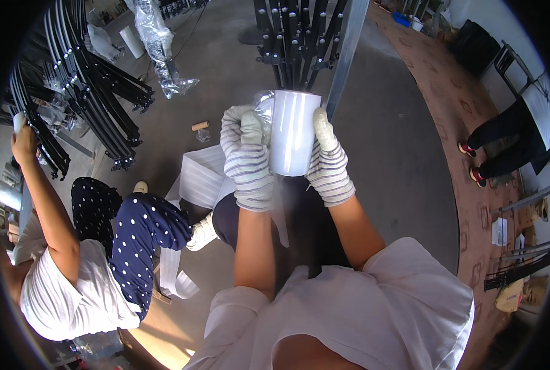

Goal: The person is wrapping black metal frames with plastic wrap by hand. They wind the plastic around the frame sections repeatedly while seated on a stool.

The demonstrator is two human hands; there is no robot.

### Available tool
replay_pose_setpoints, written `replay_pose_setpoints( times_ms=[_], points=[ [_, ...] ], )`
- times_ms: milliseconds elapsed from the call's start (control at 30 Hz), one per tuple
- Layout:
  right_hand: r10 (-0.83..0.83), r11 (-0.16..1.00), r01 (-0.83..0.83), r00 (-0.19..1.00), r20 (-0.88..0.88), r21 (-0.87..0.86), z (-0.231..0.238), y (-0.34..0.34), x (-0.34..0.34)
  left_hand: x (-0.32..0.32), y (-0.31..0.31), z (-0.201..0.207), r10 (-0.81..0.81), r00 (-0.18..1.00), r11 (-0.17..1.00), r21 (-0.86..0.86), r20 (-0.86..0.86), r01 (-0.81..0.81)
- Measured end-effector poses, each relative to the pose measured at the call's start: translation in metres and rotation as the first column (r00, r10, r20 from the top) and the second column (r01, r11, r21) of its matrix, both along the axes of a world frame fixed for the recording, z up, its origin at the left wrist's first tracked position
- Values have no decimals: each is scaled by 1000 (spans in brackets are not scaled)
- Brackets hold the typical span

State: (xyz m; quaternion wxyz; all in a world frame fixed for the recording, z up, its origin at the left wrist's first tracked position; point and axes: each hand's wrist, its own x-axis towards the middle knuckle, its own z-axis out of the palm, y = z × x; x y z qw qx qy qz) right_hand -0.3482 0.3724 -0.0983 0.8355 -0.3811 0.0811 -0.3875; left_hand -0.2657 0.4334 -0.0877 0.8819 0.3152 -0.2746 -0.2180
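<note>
A roll of clear stretch film [293,132] stands nearly upright in front of me, above my knees. My right hand [330,165], in a striped knit glove, grips the roll's right side with the thumb along it. My left hand [247,160], gloved the same way, is closed at the roll's left side. A crumpled bit of clear film [264,106] shows between its fingers and the roll. Just beyond the roll hangs a bundle of black metal bars [296,46] with joints and bolts.
A grey metal post [349,55] rises right of the bars. More black bars [80,80] hang at left, near a film-wrapped bundle [154,46]. White foam sheeting [198,179] and a cardboard tube [199,126] lie on the floor. One co-worker [77,277] sits left; another person [509,135] stands right.
</note>
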Motion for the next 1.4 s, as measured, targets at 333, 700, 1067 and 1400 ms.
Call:
replay_pose_setpoints(
  times_ms=[333,700,1067,1400],
  points=[
    [219,960,-235,969,116,151,-9,-21,-29,7,14,11,122,919,986,60,375,-156],
    [310,926,-311,950,39,214,-9,-26,-56,-6,10,49,-213,-288,950,130,934,-283],
    [2,932,-9,1000,-20,-362,-13,12,-15,0,-18,-4,304,937,952,-18,172,-306],
    [-7,944,-37,991,-133,-328,9,-49,3,55,-19,0,-164,953,942,326,253,76]
  ],
)
